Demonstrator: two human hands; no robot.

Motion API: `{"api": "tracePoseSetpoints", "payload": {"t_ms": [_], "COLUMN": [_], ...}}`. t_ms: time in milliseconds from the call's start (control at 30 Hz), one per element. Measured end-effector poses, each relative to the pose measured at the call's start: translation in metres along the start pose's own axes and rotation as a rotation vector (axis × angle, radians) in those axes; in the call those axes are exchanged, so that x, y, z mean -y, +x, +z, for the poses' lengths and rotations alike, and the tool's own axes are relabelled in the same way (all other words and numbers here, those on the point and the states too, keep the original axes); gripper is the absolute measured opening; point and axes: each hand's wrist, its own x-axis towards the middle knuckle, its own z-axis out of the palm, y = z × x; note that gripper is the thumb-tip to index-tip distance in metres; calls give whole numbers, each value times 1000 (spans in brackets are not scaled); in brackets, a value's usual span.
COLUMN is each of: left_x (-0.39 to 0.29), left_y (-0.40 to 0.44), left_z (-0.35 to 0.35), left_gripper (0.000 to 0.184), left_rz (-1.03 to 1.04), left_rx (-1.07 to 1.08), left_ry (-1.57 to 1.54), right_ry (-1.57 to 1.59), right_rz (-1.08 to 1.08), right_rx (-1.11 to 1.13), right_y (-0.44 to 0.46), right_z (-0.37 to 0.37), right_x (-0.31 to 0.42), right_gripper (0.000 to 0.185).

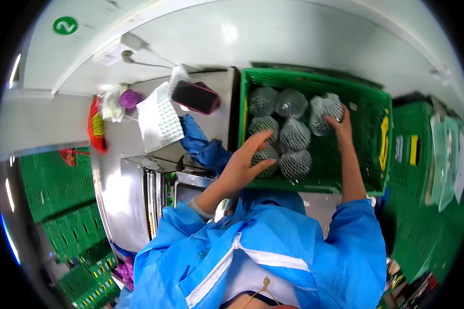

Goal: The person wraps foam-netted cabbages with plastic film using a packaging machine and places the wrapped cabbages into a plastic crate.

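Note:
Several round items in foam netting, one of them a netted item (295,134) in the middle, sit in rows in the left part of a green crate (314,73). My right hand (340,126) is closed around the right side of another netted item (325,110) near the crate's back. Over the crate's left wall is my left hand (247,162), its fingers apart beside the netted item at the front left (264,160); nothing shows in its grasp.
Left of the crate, a steel counter (113,139) bears a phone (195,97), a sheet of labels (160,118), a blue cloth (203,147) and a metal machine (139,190). Green crates (415,129) stand at the right, others (54,180) at the far left.

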Motion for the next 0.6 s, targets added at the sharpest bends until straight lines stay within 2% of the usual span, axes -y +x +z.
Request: {"api": "tracePoseSetpoints", "payload": {"t_ms": [33, 67, 100, 133, 167, 200, 267, 300, 367, 433, 467, 533, 600], "left_x": [4, 9, 17, 24, 33, 49, 67, 91, 143, 166, 177, 191, 188], "left_y": [-5, -15, -26, -36, -46, -56, -67, -70, -60, -27, -10, 32, 72], "left_z": [-21, -36, -56, -78, -100, -123, -174, -204, -255, -286, -299, -322, -337], "left_gripper": [66, 53, 48, 45, 41, 37, 29, 28, 31, 48, 62, 84, 89], "left_rz": [-72, -83, -96, -119, -145, -180, -230, -314, -335, -267, -295, -46, 30], "left_rx": [23, -87, -155, -237, -313, -405, -546, -611, -774, -766, -696, -482, -214], "left_ry": [-79, -67, -34, -4, 24, -84, -192, -128, 114, 356, 510, 794, 913], "right_ry": [-85, -100, -150, -372, -390, -409, -184, -220, -266, -281, -338, -450, -575], "right_rz": [-17, 67, 40, 57, -5, -61, 59, 84, 131, 173, 178, 191, 96], "right_rx": [20, 13, 48, 33, 113, 183, 152, 160, 187, 228, 233, 234, 122], "right_y": [35, 50, 74, 89, 105, 117, 114, 112, 111, 109, 109, 113, 104], "right_z": [-7, -6, -5, 3, 19, 34, 38, 34, 27, 23, 23, 20, 18], "right_x": [-40, -46, -75, -93, -122, -144, -152, -157, -154, -143, -140, -135, -126], "right_gripper": [92, 97, 99, 99, 98, 97, 101, 103, 105, 106, 106, 105, 104]}}
